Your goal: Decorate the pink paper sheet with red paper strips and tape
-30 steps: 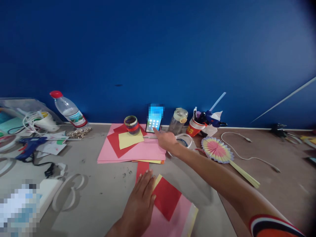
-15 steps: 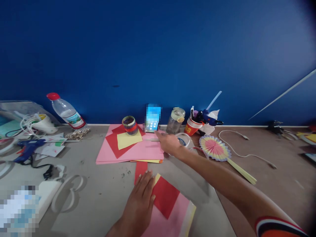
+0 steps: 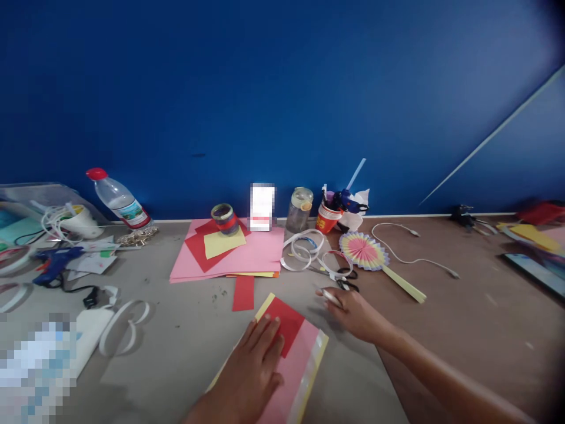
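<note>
My left hand lies flat with fingers stretched on a stack of pink, yellow and red paper sheets at the near edge of the table. Just right of that stack, my right hand hovers low over the table, fingers pinched on a thin pale stick like a pen. Black-handled scissors lie just beyond its fingertips. A phone with a lit screen leans on the blue wall at the back.
A pink paper pile with red and yellow squares lies mid-table, a red strip before it. Tape rings, a paper fan, a red cup, a jar, a water bottle and a glue gun surround it.
My right hand left the phone, took the pale stick off the pink pile and drew back near the scissors. The phone screen turned white. The view shifted right.
</note>
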`<state>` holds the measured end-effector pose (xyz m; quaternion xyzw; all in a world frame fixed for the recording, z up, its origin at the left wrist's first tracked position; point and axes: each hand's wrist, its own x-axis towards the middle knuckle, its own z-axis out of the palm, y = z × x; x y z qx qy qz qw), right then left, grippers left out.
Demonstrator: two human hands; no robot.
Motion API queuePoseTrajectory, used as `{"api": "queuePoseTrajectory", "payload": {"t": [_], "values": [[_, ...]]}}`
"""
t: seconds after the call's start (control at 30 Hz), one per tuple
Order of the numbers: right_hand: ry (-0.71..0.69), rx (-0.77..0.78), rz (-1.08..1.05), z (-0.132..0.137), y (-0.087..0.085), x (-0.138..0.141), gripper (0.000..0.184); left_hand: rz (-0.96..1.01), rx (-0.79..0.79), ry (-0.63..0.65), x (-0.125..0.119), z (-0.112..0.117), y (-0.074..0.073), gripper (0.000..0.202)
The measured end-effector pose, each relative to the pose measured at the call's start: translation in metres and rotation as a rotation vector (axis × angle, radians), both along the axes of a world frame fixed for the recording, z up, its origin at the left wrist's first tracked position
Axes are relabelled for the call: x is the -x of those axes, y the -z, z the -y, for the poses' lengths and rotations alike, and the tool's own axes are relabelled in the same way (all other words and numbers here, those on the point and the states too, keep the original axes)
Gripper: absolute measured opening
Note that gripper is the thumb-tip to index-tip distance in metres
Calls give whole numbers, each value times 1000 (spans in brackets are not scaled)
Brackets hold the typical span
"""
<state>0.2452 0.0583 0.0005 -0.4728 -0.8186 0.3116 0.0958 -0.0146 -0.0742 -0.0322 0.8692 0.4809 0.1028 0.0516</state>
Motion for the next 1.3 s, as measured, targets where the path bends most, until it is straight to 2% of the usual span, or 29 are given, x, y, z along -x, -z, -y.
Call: {"api": "queuePoseTrajectory", "payload": {"t": [0.1, 0.23, 0.5, 0.67, 0.8, 0.93, 1.03, 1.13, 1.23, 1.3], "values": [[13, 24, -20, 15, 6, -17, 28, -56, 83, 18, -4, 12, 1, 57], [-8, 48, -60, 29, 6, -26, 28, -140, 155, -8, -10, 20, -2, 60], [-49, 94, -126, 39, 1, -18, 29, -186, 123, -22, -9, 21, -4, 59], [28, 73, -124, 37, 8, -17, 30, -184, 114, 4, -6, 22, -4, 57], [29, 27, -133, 36, 14, -16, 24, -168, 93, 29, -3, 22, -3, 55], [-23, -8, -160, 37, 14, -13, 22, -161, 49, 65, 2, 22, -3, 56], [-69, -29, -121, 40, 10, -9, 38, -170, 35, 80, 6, 22, -3, 56], [-196, -56, 27, 45, 5, -5, 55, -181, 44, 88, 7, 23, -2, 60], [-323, -71, 165, 49, 4, -1, 55, -169, 51, 81, 7, 25, -1, 58], [-349, -57, 202, 50, 4, 0, 51, -166, 45, 75, 7, 27, -1, 54]]}}
